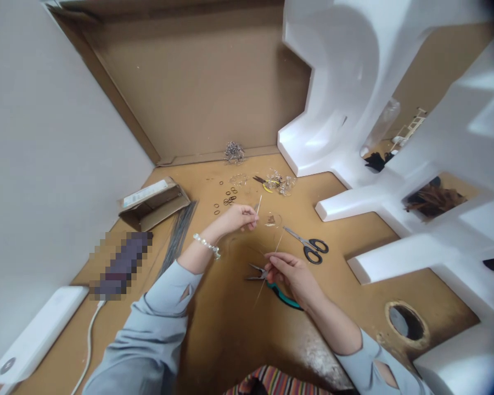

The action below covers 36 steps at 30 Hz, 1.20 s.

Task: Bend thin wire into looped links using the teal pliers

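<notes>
My left hand [243, 217] is closed in a pinch on a thin pale stick [259, 203] that points up from the fingertips. Nearer to me and to the right, my right hand [291, 275] pinches a thin wire [279, 242], whose ends stick out above and below the fingers. Under that hand lie pliers [287, 299] with teal handles, partly hidden by it. Black-handled scissors [310, 246] rest to its right. Several dark rings [229, 201] are scattered beyond my left hand. A few tiny brown and pale bits [271, 220] lie between the hands.
Farther back are yellow-handled cutters [265, 183], clear wire pieces [285, 185] and a metal wire heap [234, 152]. At left are an open cardboard box [154, 204], grey wires [176, 237], a white device [39, 332] and a cable [89, 334]. White panels [379, 252] edge the right.
</notes>
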Each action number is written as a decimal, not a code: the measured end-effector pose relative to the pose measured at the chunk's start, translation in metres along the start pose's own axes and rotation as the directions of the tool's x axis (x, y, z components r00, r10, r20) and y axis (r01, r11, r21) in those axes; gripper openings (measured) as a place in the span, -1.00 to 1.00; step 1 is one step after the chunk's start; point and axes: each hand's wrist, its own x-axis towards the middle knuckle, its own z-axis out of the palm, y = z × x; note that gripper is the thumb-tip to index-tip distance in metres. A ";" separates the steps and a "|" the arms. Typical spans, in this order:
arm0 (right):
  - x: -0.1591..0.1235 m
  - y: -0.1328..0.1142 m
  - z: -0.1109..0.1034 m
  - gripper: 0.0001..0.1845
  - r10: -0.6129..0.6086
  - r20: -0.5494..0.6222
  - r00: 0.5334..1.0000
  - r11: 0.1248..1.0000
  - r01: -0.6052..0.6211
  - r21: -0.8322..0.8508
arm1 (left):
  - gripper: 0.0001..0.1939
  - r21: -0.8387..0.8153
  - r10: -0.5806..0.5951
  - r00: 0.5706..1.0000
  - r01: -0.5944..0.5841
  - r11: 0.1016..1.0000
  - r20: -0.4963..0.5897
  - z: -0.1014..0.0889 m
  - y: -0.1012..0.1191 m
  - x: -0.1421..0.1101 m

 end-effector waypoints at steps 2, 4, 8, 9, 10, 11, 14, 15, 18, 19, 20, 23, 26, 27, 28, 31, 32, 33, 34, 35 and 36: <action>-0.001 -0.001 0.001 -0.71 -0.001 -0.001 1.000 1.000 0.001 0.004 | -0.80 0.101 -0.041 0.994 0.050 0.994 -0.097 -0.005 -0.008 0.012; -0.001 -0.002 0.001 -0.71 0.002 -0.002 1.000 1.000 -0.002 0.003 | -0.80 0.177 -0.060 0.987 0.087 0.980 -0.151 -0.013 -0.016 0.023; -0.002 -0.003 0.002 -0.71 -0.001 0.001 1.000 1.000 0.001 -0.010 | -0.83 0.305 -0.079 0.983 0.127 0.944 -0.168 -0.023 -0.023 0.034; -0.003 -0.003 0.003 -0.71 -0.004 0.005 1.000 1.000 0.004 -0.010 | -0.84 0.330 -0.081 0.983 0.133 0.934 -0.166 -0.023 -0.023 0.035; -0.003 -0.003 0.003 -0.71 -0.005 0.008 1.000 1.000 0.005 -0.007 | -0.85 0.353 -0.084 0.983 0.138 0.925 -0.164 -0.023 -0.023 0.035; -0.003 -0.003 0.003 -0.72 -0.003 0.010 1.000 1.000 0.003 -0.002 | -0.86 0.373 -0.087 0.983 0.143 0.917 -0.164 -0.022 -0.023 0.035; -0.003 -0.003 0.004 -0.73 0.011 0.015 1.000 1.000 -0.011 0.014 | -0.87 0.415 -0.098 0.981 0.161 0.895 -0.167 -0.019 -0.024 0.034; -0.003 -0.003 0.004 -0.73 0.016 0.017 1.000 1.000 -0.017 0.020 | -0.87 0.424 -0.102 0.980 0.166 0.890 -0.169 -0.019 -0.024 0.034; -0.002 -0.002 0.004 -0.72 0.029 0.019 0.999 0.999 -0.030 0.032 | -0.85 0.441 -0.106 0.978 0.177 0.880 -0.180 -0.018 -0.026 0.034; -0.002 -0.001 0.003 -0.71 0.032 0.020 0.999 0.999 -0.033 0.033 | -0.85 0.444 -0.107 0.977 0.179 0.878 -0.184 -0.019 -0.026 0.034; -0.001 -0.001 0.003 -0.70 0.033 0.020 0.999 0.999 -0.034 0.033 | -0.85 0.446 -0.107 0.976 0.182 0.876 -0.187 -0.019 -0.026 0.033; -0.001 -0.001 0.002 -0.69 0.029 0.020 0.999 0.999 -0.029 0.016 | -0.86 0.445 -0.114 0.976 0.188 0.876 -0.188 -0.019 -0.026 0.034; -0.001 -0.002 0.002 -0.69 0.027 0.017 0.999 1.000 -0.027 -0.003 | -0.86 0.435 -0.123 0.975 0.193 0.880 -0.184 -0.021 -0.028 0.035; -0.001 -0.003 0.003 -0.69 0.028 0.015 1.000 1.000 -0.028 -0.005 | -0.86 0.430 -0.125 0.975 0.194 0.882 -0.184 -0.021 -0.028 0.035; -0.001 -0.003 0.003 -0.69 0.028 0.012 1.000 1.000 -0.028 -0.006 | -0.86 0.425 -0.128 0.975 0.196 0.884 -0.183 -0.022 -0.029 0.036; -0.002 -0.004 0.004 -0.69 0.031 0.010 0.999 0.999 -0.031 -0.007 | -0.86 0.409 -0.136 0.973 0.202 0.890 -0.185 -0.023 -0.032 0.036; -0.002 -0.004 0.004 -0.70 0.033 0.013 0.999 0.999 -0.033 -0.004 | -0.87 0.403 -0.138 0.973 0.203 0.892 -0.186 -0.024 -0.032 0.036; -0.003 -0.004 0.005 -0.70 0.033 0.015 0.999 0.999 -0.033 0.000 | -0.88 0.397 -0.140 0.972 0.205 0.895 -0.187 -0.024 -0.032 0.036; -0.003 -0.004 0.005 -0.70 0.032 0.016 0.999 0.999 -0.032 0.004 | -0.89 0.390 -0.142 0.972 0.207 0.897 -0.189 -0.023 -0.032 0.036; -0.003 -0.004 0.004 -0.70 0.032 0.015 0.999 0.999 -0.032 0.005 | -0.89 0.382 -0.144 0.971 0.209 0.900 -0.191 -0.023 -0.031 0.035; -0.003 -0.004 0.004 -0.70 0.031 0.013 0.999 1.000 -0.031 0.003 | -0.90 0.373 -0.146 0.970 0.211 0.903 -0.194 -0.023 -0.031 0.035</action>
